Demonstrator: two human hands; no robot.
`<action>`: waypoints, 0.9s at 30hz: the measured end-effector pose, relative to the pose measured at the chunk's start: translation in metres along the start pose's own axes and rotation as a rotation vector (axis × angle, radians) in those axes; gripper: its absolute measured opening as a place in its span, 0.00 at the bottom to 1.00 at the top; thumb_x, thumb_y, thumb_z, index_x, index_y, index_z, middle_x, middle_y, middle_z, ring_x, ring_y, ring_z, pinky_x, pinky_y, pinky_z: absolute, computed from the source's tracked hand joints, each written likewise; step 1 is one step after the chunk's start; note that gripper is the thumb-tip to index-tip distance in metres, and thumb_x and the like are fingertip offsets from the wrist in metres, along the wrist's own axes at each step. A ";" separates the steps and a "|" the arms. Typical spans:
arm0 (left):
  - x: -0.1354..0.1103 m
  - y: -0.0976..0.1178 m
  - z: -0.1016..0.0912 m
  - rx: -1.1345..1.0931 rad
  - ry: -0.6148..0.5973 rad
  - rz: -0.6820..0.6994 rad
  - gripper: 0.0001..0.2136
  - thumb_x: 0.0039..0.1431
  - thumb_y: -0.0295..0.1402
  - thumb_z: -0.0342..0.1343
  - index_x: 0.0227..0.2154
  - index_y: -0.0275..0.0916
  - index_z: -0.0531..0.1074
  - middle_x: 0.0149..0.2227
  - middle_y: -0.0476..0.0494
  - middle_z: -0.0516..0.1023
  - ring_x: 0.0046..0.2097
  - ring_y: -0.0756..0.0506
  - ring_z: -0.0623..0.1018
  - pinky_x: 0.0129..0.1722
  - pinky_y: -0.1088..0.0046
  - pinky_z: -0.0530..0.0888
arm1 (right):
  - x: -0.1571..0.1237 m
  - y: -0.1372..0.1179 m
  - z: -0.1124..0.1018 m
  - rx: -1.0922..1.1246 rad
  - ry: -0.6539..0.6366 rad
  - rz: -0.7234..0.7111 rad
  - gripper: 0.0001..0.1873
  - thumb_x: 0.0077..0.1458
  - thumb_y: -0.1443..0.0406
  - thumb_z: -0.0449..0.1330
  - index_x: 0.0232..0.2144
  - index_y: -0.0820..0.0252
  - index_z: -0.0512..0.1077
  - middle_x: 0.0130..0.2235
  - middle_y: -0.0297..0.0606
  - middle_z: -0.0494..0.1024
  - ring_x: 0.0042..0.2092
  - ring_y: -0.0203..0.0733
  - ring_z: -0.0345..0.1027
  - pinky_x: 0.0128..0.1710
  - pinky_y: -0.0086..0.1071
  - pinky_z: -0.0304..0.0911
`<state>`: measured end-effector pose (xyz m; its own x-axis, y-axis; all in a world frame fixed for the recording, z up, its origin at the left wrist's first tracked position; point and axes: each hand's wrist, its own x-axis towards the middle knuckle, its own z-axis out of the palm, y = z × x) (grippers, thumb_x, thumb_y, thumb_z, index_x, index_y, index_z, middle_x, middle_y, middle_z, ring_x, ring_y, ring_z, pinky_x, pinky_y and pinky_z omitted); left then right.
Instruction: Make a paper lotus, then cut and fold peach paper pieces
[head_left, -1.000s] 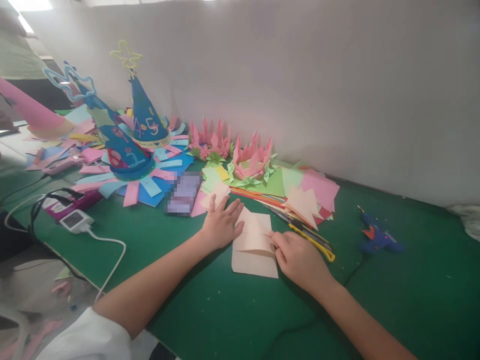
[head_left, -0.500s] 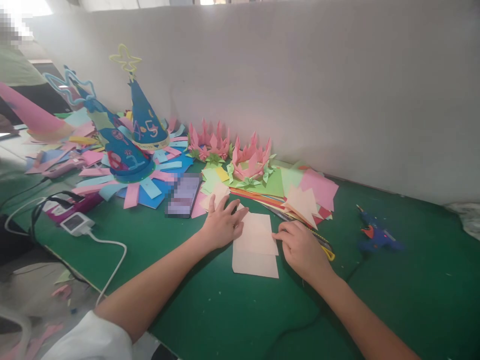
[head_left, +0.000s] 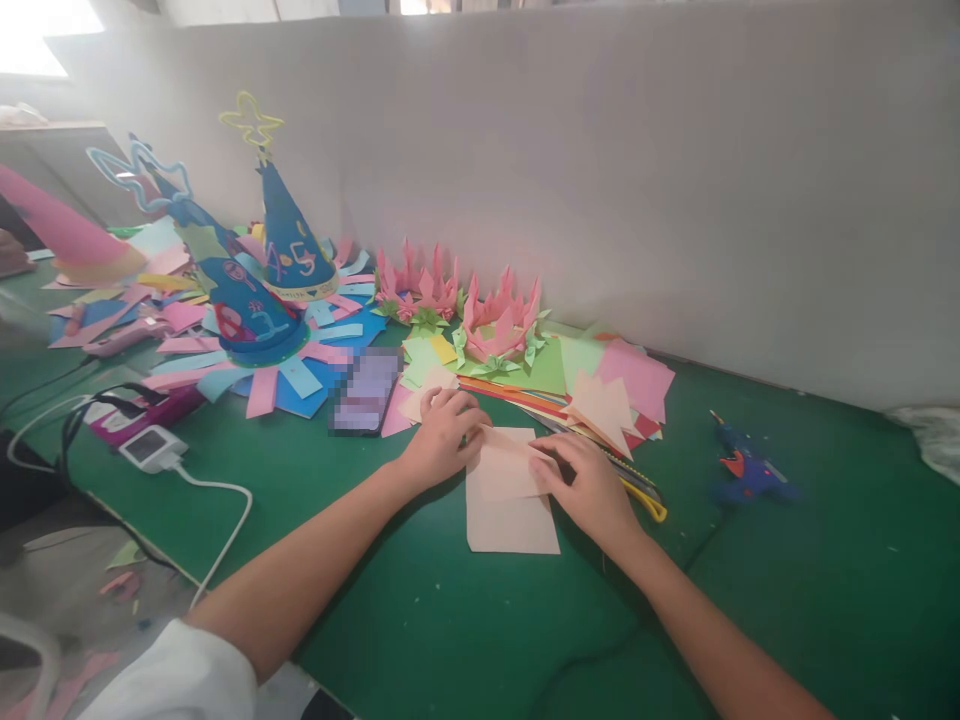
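Note:
Two pale peach paper pieces overlap on the green table. The lower paper sheet (head_left: 514, 528) lies flat, and the upper paper sheet (head_left: 510, 474) covers its far part, its far edge slightly raised. My left hand (head_left: 444, 440) is closed at the upper sheet's far left corner, fingers bent and thumb against the paper. My right hand (head_left: 589, 487) pinches that sheet's right edge between thumb and fingers. Just beyond my right hand lie a yellow-handled cutter (head_left: 646, 500) and some cut peach paper pieces (head_left: 604, 402).
Pink paper crowns (head_left: 501, 325) stand on coloured sheets by the wall. Left are blue cone hats (head_left: 296, 240), a phone (head_left: 366, 392) and a power strip (head_left: 142, 412) with white cable. A blue glue gun (head_left: 754, 475) lies right, its cord crossing the table.
My left fingers, spread flat before, have drawn together at the paper's corner. My right hand has moved left and taken the upper sheet's edge, which has lifted and shifted away from me.

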<state>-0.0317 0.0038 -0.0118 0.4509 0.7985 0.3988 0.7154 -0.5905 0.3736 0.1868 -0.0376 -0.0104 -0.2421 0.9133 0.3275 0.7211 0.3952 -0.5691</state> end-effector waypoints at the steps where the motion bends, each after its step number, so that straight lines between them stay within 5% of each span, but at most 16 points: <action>1: 0.001 0.001 -0.001 -0.041 0.025 -0.019 0.08 0.57 0.28 0.48 0.33 0.42 0.72 0.38 0.46 0.74 0.45 0.45 0.69 0.53 0.60 0.58 | -0.001 0.001 0.000 0.063 0.036 0.024 0.06 0.55 0.63 0.55 0.34 0.57 0.71 0.37 0.39 0.76 0.40 0.46 0.69 0.40 0.39 0.65; 5: 0.002 0.005 -0.005 -0.230 0.117 -0.057 0.07 0.55 0.26 0.48 0.32 0.40 0.70 0.37 0.47 0.77 0.45 0.46 0.72 0.50 0.64 0.62 | -0.003 0.003 0.001 0.266 0.162 0.033 0.12 0.54 0.63 0.58 0.42 0.56 0.68 0.42 0.40 0.75 0.41 0.43 0.70 0.41 0.38 0.66; 10: 0.004 0.002 -0.005 -0.351 0.075 0.035 0.02 0.55 0.30 0.52 0.29 0.40 0.69 0.37 0.43 0.80 0.46 0.45 0.72 0.49 0.65 0.66 | -0.005 0.000 0.000 0.129 0.219 -0.176 0.08 0.55 0.65 0.58 0.39 0.52 0.70 0.46 0.40 0.75 0.49 0.47 0.67 0.51 0.47 0.60; 15: 0.004 -0.005 0.005 -0.464 0.050 0.105 0.05 0.56 0.27 0.49 0.28 0.39 0.69 0.39 0.41 0.78 0.42 0.46 0.74 0.43 0.67 0.70 | -0.006 -0.005 -0.002 0.010 0.004 -0.373 0.12 0.58 0.66 0.54 0.43 0.50 0.72 0.49 0.40 0.74 0.50 0.44 0.66 0.51 0.44 0.61; 20: 0.001 -0.006 0.012 -0.481 0.080 0.048 0.04 0.55 0.25 0.48 0.28 0.37 0.67 0.36 0.42 0.73 0.38 0.48 0.73 0.36 0.72 0.70 | -0.008 -0.007 -0.002 -0.046 -0.198 -0.508 0.29 0.53 0.53 0.60 0.56 0.53 0.62 0.58 0.44 0.65 0.58 0.50 0.58 0.55 0.47 0.56; 23: 0.000 -0.006 0.014 -0.467 0.037 0.069 0.05 0.56 0.24 0.47 0.28 0.37 0.67 0.36 0.43 0.72 0.38 0.48 0.73 0.35 0.73 0.70 | -0.008 -0.007 -0.001 -0.032 -0.153 -0.552 0.16 0.59 0.64 0.53 0.50 0.52 0.66 0.56 0.42 0.69 0.56 0.47 0.59 0.53 0.47 0.56; 27: 0.002 -0.008 0.015 -0.402 -0.044 0.154 0.09 0.59 0.23 0.44 0.30 0.37 0.69 0.39 0.41 0.75 0.41 0.48 0.74 0.40 0.71 0.71 | -0.007 -0.005 -0.001 0.000 -0.181 -0.534 0.15 0.59 0.71 0.49 0.42 0.53 0.71 0.50 0.39 0.74 0.52 0.43 0.64 0.50 0.44 0.60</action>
<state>-0.0289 0.0119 -0.0264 0.5648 0.6965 0.4426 0.3769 -0.6949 0.6125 0.1852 -0.0460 -0.0090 -0.6814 0.5885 0.4352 0.4677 0.8075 -0.3595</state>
